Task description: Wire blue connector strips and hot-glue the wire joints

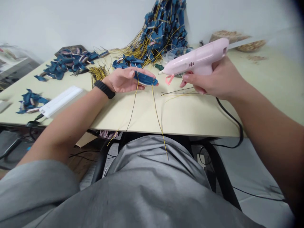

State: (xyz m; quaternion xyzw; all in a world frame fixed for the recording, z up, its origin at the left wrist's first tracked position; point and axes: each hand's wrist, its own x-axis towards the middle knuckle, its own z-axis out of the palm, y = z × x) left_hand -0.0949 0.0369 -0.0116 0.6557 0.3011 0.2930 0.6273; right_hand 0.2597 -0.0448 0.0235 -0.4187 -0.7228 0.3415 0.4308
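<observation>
My left hand (123, 79), with a black band at the wrist, holds a small blue fabric piece (145, 78) between thumb and fingers. Two thin yellow-and-black cords (155, 107) hang from the piece past the table's front edge. In my right hand (213, 79) is a pale pink glue gun (194, 60), a clear glue stick (247, 41) poking out of its back. The white nozzle points left, close to the blue piece but apart from it. Beneath my right hand, a few loose cords (178, 92) lie on the table.
A tall heap of blue pieces with yellow cords (163, 31) stands against the wall. More blue pieces (68, 61) lie at the left, near a white box (61, 100). A clear dish (175, 53) sits behind the glue gun. The black cable (234, 122) drops over the front edge.
</observation>
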